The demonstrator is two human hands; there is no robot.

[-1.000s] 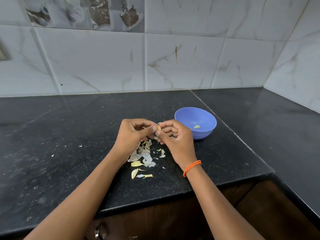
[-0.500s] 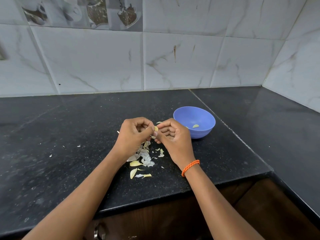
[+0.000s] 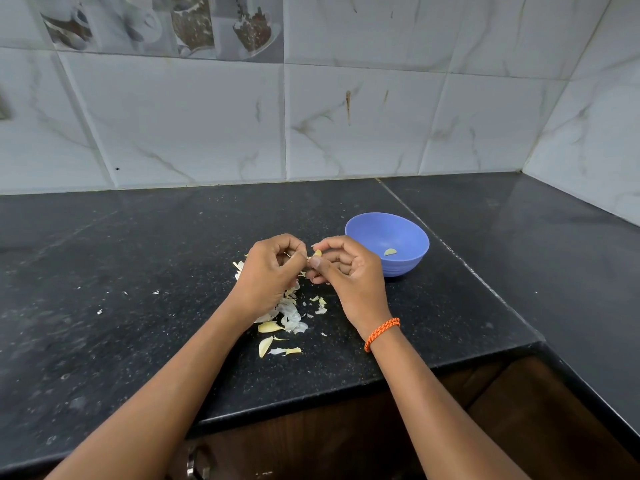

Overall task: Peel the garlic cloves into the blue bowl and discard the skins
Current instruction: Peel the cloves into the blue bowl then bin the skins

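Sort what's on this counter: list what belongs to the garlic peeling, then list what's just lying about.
Part of the job:
- garlic clove pinched between left hand and right hand
- blue bowl, one peeled clove inside
- skins piled on the counter
- loose cloves near the counter edge

Just there:
- orange bracelet on the right wrist
- picture tiles on the wall

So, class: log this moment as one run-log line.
step: peeling | both hands grip clove | blue bowl: one clove | skins on counter

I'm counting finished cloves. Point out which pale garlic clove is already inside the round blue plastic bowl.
The lone pale clove lying on the blue bowl's floor. The other visible clove is pinched between both hands, outside the bowl.
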